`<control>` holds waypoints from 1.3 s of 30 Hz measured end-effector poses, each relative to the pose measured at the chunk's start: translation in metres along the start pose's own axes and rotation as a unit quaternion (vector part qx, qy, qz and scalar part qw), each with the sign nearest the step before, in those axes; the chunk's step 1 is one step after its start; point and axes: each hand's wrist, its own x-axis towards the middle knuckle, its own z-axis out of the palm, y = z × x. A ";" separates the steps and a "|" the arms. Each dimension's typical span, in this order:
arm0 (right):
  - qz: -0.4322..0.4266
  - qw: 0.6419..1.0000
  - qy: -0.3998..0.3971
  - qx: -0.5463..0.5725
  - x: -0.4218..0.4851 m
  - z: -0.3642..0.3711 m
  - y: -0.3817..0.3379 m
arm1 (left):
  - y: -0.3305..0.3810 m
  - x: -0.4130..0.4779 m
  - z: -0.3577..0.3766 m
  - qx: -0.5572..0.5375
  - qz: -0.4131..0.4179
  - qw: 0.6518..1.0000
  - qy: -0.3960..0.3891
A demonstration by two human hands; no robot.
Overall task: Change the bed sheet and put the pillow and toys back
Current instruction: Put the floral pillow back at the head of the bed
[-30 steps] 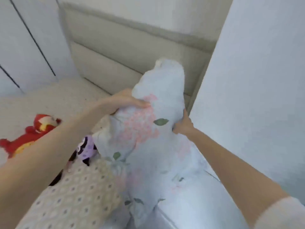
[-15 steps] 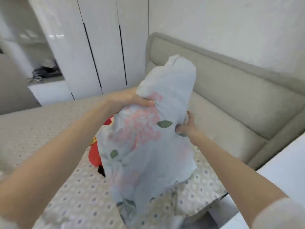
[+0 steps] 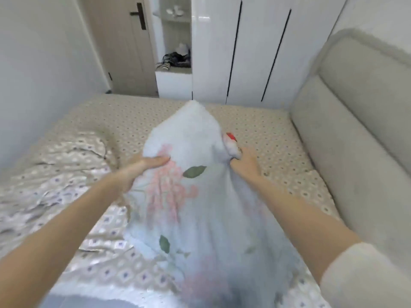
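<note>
The pillow (image 3: 184,138) is gripped by curled fingers (image 3: 160,160) of the left hand (image 3: 142,167) and pinched by the right hand (image 3: 245,166); the toy (image 3: 231,141) behind could be buried if dropped.

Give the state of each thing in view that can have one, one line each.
floral cloth, held up over the bed, bunched, gripped on both sides
left hand, grips the cloth's left side
right hand, grips the cloth's right side
bed sheet, spread flat on the mattress
quilt, rumpled at the left
red toy, mostly hidden behind the cloth
door, shut
wardrobe doors, shut
</note>
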 end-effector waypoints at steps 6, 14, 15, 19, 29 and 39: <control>-0.025 0.987 -0.094 -0.132 -0.003 0.101 -0.027 | -0.125 -0.009 -0.081 0.449 -0.130 0.853 0.233; -0.022 0.940 -0.240 -0.240 -0.034 0.179 0.014 | -0.177 0.031 -0.064 0.579 -0.073 0.786 0.202; -0.008 0.945 -0.235 -0.229 -0.038 0.186 0.021 | -0.178 0.039 -0.058 0.561 -0.062 0.803 0.193; -0.033 0.940 -0.196 -0.278 -0.048 0.210 0.054 | -0.200 0.067 -0.034 0.556 -0.050 0.811 0.175; -0.223 0.901 -0.017 -0.373 -0.017 0.275 0.154 | -0.327 0.159 -0.012 0.630 0.064 0.739 0.228; -0.219 0.877 -0.164 -0.396 -0.005 0.335 0.269 | -0.437 0.210 -0.067 0.683 0.061 0.701 0.194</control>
